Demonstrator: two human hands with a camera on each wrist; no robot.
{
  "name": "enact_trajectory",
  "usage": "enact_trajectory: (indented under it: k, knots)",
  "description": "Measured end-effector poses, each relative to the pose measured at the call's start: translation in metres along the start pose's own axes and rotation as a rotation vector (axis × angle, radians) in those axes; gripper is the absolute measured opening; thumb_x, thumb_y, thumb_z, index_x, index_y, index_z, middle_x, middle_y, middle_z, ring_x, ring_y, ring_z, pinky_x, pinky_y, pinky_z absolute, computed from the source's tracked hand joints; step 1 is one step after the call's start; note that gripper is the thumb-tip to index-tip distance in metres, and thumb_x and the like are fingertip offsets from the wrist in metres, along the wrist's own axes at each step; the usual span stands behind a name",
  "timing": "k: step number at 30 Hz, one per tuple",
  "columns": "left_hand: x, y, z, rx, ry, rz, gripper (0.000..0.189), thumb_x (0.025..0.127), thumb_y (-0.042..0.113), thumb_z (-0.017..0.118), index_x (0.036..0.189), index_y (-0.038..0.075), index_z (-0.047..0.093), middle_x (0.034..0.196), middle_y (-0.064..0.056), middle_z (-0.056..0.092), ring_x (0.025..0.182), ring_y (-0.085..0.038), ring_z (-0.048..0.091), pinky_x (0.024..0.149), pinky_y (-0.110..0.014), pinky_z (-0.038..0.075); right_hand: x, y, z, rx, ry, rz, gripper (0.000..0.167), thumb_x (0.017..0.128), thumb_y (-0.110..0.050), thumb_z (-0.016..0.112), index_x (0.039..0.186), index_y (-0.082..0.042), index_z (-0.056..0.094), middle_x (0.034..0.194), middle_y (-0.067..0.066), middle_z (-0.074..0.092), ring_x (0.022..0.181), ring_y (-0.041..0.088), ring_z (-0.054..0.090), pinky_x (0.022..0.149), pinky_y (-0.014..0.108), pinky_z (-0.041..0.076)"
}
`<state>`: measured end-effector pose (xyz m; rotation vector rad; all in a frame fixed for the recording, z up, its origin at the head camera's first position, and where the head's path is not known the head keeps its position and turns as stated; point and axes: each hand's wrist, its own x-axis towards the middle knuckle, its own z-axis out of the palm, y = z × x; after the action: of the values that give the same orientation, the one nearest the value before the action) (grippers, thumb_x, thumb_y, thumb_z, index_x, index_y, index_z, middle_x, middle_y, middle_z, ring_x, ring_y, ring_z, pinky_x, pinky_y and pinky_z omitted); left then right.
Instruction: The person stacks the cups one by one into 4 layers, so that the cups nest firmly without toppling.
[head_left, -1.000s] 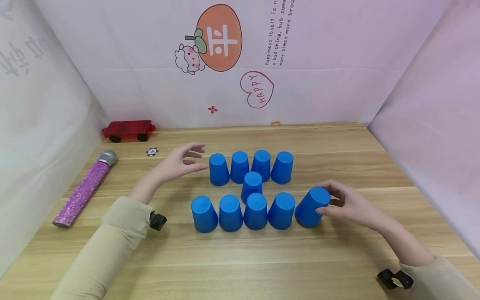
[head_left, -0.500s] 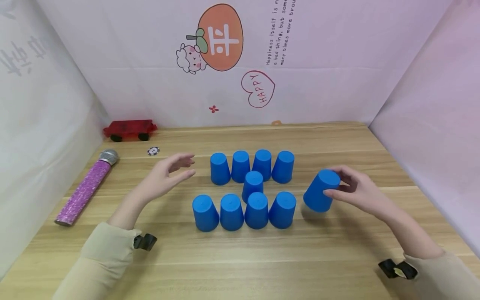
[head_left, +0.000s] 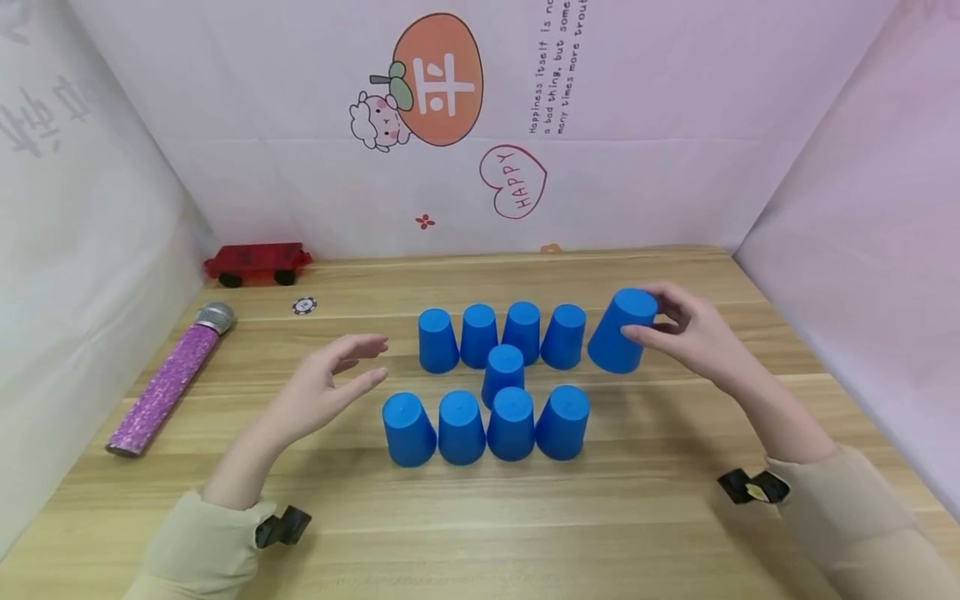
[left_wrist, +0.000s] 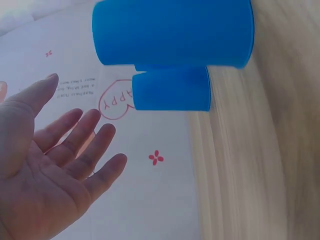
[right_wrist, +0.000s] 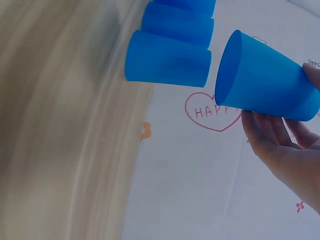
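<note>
My right hand (head_left: 686,329) grips an upside-down blue cup (head_left: 621,333) between thumb and fingers, tilted and lifted off the table, just right of the back row. The right wrist view shows the open mouth of this held cup (right_wrist: 265,77). Several upside-down blue cups stand in a back row, ending at a right-hand cup (head_left: 564,336). One single cup (head_left: 503,375) stands between that row and a front row, whose left end is another cup (head_left: 409,429). My left hand (head_left: 322,383) hovers left of the cups, fingers apart and holding nothing.
A pink glittery microphone (head_left: 168,379) lies at the left. Behind it are a red toy wagon (head_left: 257,262) and a small poker chip (head_left: 304,306). White printed cloth (head_left: 637,192) walls in the wooden table (head_left: 420,533) at the back and both sides.
My right hand has lifted the cup from the right end of the front row and carried it back toward the back row. My left hand has drawn away from the back row, toward me.
</note>
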<state>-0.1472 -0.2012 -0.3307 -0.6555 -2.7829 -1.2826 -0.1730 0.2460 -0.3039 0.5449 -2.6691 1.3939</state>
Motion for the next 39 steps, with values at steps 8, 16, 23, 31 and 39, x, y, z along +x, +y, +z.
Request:
enact_trajectory:
  k: [8, 16, 23, 31, 39]
  knots:
    - [-0.014, 0.014, 0.007, -0.025, 0.019, 0.001, 0.043, 0.092, 0.029, 0.061, 0.132, 0.015, 0.051, 0.132, -0.007, 0.056, 0.123, -0.026, 0.052, 0.104, -0.052, 0.041, 0.035, -0.018, 0.007, -0.035, 0.050, 0.066, 0.051, 0.088, -0.029, 0.066, 0.132, -0.013, 0.048, 0.124, 0.005, 0.055, 0.114, 0.014, 0.055, 0.084, 0.015, 0.048]
    - [-0.024, 0.023, 0.015, -0.036, 0.100, -0.039, 0.044, 0.092, 0.030, 0.060, 0.132, 0.013, 0.051, 0.133, -0.008, 0.055, 0.125, -0.025, 0.051, 0.103, -0.052, 0.041, 0.063, -0.027, 0.019, -0.003, 0.062, 0.030, 0.053, 0.088, -0.033, 0.065, 0.134, -0.014, 0.048, 0.122, 0.008, 0.056, 0.114, 0.022, 0.055, 0.095, 0.045, 0.047]
    - [-0.028, 0.027, 0.025, -0.076, 0.153, -0.090, 0.049, 0.091, 0.026, 0.063, 0.134, 0.007, 0.048, 0.134, -0.012, 0.053, 0.126, -0.030, 0.049, 0.102, -0.052, 0.042, 0.077, -0.028, 0.032, 0.004, 0.046, 0.026, 0.054, 0.087, -0.034, 0.066, 0.133, -0.011, 0.048, 0.124, 0.013, 0.056, 0.117, 0.029, 0.053, 0.096, 0.052, 0.045]
    - [-0.032, 0.027, 0.036, -0.109, 0.112, -0.198, 0.064, 0.085, 0.032, 0.069, 0.138, 0.009, 0.041, 0.140, -0.013, 0.048, 0.131, -0.031, 0.045, 0.103, -0.050, 0.041, 0.083, -0.015, 0.043, -0.010, -0.018, 0.036, 0.056, 0.088, -0.033, 0.065, 0.135, -0.009, 0.045, 0.129, 0.015, 0.054, 0.120, 0.033, 0.051, 0.099, 0.054, 0.044]
    - [-0.033, 0.025, 0.047, -0.103, 0.062, -0.223, 0.067, 0.082, 0.027, 0.073, 0.137, 0.006, 0.042, 0.140, -0.016, 0.048, 0.130, -0.034, 0.045, 0.101, -0.052, 0.043, 0.086, -0.010, 0.048, -0.013, -0.031, -0.005, 0.052, 0.089, -0.029, 0.065, 0.132, -0.006, 0.047, 0.128, 0.017, 0.055, 0.120, 0.036, 0.051, 0.100, 0.055, 0.042]
